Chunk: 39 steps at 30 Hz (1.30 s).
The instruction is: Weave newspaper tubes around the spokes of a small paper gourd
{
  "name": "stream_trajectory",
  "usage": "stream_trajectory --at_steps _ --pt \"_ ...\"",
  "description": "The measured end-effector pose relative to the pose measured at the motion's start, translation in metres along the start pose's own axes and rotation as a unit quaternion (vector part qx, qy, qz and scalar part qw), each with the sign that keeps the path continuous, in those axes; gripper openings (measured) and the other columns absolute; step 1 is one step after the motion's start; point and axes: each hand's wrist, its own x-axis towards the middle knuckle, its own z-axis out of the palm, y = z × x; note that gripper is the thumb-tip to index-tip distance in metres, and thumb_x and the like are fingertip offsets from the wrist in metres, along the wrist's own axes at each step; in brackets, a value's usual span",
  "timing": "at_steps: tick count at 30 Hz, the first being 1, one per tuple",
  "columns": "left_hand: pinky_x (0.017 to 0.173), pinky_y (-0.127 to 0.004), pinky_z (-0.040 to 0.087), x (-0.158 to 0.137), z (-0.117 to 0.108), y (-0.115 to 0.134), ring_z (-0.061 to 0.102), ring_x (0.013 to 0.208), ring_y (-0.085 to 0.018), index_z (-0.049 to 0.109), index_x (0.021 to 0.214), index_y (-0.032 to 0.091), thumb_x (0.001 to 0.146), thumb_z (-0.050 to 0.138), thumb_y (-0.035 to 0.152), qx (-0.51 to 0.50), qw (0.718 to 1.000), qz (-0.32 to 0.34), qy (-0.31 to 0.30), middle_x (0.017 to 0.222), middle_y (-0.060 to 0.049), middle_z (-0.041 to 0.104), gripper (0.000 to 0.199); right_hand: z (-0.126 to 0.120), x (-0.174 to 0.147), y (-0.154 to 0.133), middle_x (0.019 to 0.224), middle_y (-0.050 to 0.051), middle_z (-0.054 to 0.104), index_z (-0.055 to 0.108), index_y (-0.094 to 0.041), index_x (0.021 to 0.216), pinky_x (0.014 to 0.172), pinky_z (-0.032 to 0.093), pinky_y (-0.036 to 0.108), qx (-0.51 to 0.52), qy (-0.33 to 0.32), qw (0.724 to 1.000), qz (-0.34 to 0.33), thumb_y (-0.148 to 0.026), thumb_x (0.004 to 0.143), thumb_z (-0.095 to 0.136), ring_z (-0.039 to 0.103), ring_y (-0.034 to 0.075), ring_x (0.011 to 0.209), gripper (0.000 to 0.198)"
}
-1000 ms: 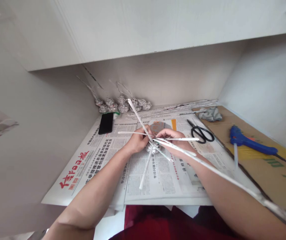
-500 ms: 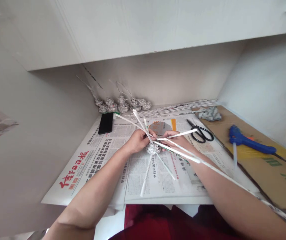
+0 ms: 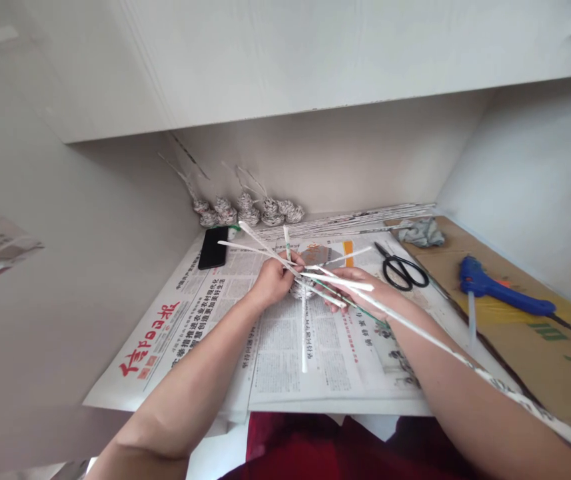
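Observation:
Between my hands is a small round piece woven from paper strips (image 3: pixel 303 290), resting low over the newspaper, with several white paper tubes fanning out from its top. My left hand (image 3: pixel 272 281) is closed at the left side of the weave, its thumb and fingers pinching where the tubes cross. On the right, my right hand (image 3: pixel 360 288) has its fingers curled among the tubes, closed on a paper tube; other tubes partly cover these fingers. One long paper tube (image 3: pixel 445 347) runs from the weave across my right forearm to the lower right.
Newspaper (image 3: pixel 205 333) covers the table. A black phone (image 3: pixel 213 248) lies left, woven gourd-shaped pieces (image 3: pixel 249 212) and a bundle of paper tubes (image 3: pixel 355 219) at the back. Scissors (image 3: pixel 400 268), a crumpled cloth (image 3: pixel 421 233) and a blue glue gun (image 3: pixel 505 290) on cardboard (image 3: pixel 530 373) are right.
The weave's tubes have turned, one front tube now pointing straight toward me. My right hand has shifted slightly right, away from the weave. My left hand keeps its place.

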Motion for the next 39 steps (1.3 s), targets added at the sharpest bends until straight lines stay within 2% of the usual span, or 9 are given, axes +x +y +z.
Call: stream_trajectory --at_steps 7,12,14,17,20,24,31,35,39 --pt "0.064 -0.023 0.046 0.000 0.002 -0.005 0.057 0.065 -0.013 0.058 0.084 0.016 0.082 0.054 0.020 0.008 0.999 -0.031 0.026 0.072 -0.001 0.062 0.006 -0.009 -0.007 -0.016 0.106 0.011 0.070 0.064 -0.020 0.118 0.067 0.054 0.031 0.134 -0.018 0.986 -0.099 -0.041 0.082 0.061 0.068 0.023 0.088 0.042" --pt "0.058 -0.022 0.046 0.000 0.006 -0.005 0.054 0.055 -0.010 0.057 0.083 0.016 0.082 0.053 0.020 -0.016 0.998 -0.049 0.024 0.069 0.001 0.059 0.006 -0.007 -0.001 -0.013 0.118 0.014 0.067 0.066 -0.016 0.112 0.079 0.055 0.038 0.247 -0.007 0.958 -0.142 -0.044 0.086 0.048 0.064 0.026 0.102 0.043" --pt "0.058 -0.022 0.046 -0.001 0.008 -0.004 0.055 0.055 -0.010 0.057 0.085 0.016 0.082 0.054 0.021 -0.017 0.998 -0.054 0.030 0.071 0.001 0.060 0.006 0.000 0.006 -0.005 0.110 0.011 0.069 0.067 -0.017 0.108 0.073 0.055 0.034 0.220 0.020 0.964 -0.147 -0.037 0.080 0.058 0.066 0.023 0.093 0.035" --pt "0.060 -0.022 0.047 -0.003 0.011 -0.002 0.057 0.059 -0.011 0.058 0.085 0.016 0.082 0.054 0.020 -0.005 0.998 -0.049 0.027 0.075 0.000 0.062 0.006 0.011 0.017 0.011 0.087 0.004 0.071 0.069 -0.021 0.099 0.057 0.050 0.027 0.051 0.099 0.981 -0.156 -0.030 0.071 0.070 0.064 0.017 0.071 0.029" --pt "0.062 -0.022 0.047 -0.004 0.013 0.002 0.058 0.064 -0.012 0.059 0.084 0.016 0.082 0.054 0.017 0.020 0.999 -0.031 0.021 0.076 -0.001 0.064 0.006 0.018 0.022 0.021 0.082 0.003 0.071 0.070 -0.022 0.094 0.056 0.049 0.028 -0.063 0.152 0.967 -0.193 -0.038 0.075 0.069 0.062 0.016 0.065 0.025" --pt "0.063 -0.022 0.046 -0.005 0.014 0.005 0.058 0.065 -0.012 0.060 0.083 0.015 0.082 0.053 0.015 0.041 0.999 -0.021 0.017 0.075 -0.002 0.064 0.007 0.020 0.020 0.022 0.075 0.005 0.070 0.069 -0.019 0.080 0.058 0.050 0.031 -0.108 0.250 0.941 -0.202 -0.045 0.070 0.073 0.064 0.019 0.064 0.028" --pt "0.073 -0.025 0.047 -0.006 0.009 0.015 0.061 0.076 -0.015 0.064 0.081 0.016 0.084 0.058 0.019 0.039 0.998 0.033 -0.031 0.080 -0.003 0.067 0.008 0.015 0.015 0.014 0.060 0.004 0.063 0.066 -0.016 0.076 0.047 0.043 0.028 -0.010 0.163 0.969 -0.184 -0.054 0.067 0.074 0.055 0.015 0.051 0.040" --pt "0.078 -0.028 0.046 -0.006 0.003 0.024 0.060 0.082 -0.016 0.065 0.085 0.017 0.090 0.050 0.020 0.126 0.983 0.117 -0.062 0.083 -0.005 0.064 0.017 0.011 0.015 0.014 0.065 0.003 0.063 0.066 -0.016 0.074 0.050 0.043 0.026 -0.074 0.174 0.964 -0.187 -0.051 0.072 0.071 0.056 0.015 0.057 0.036" --pt "0.075 -0.026 0.046 -0.006 -0.001 0.030 0.058 0.079 -0.015 0.065 0.088 0.016 0.093 0.043 0.018 0.170 0.971 0.136 -0.103 0.084 -0.005 0.061 0.022 0.013 0.016 0.014 0.071 0.005 0.066 0.067 -0.017 0.070 0.054 0.046 0.029 -0.056 0.213 0.959 -0.178 -0.049 0.067 0.076 0.060 0.018 0.065 0.033"
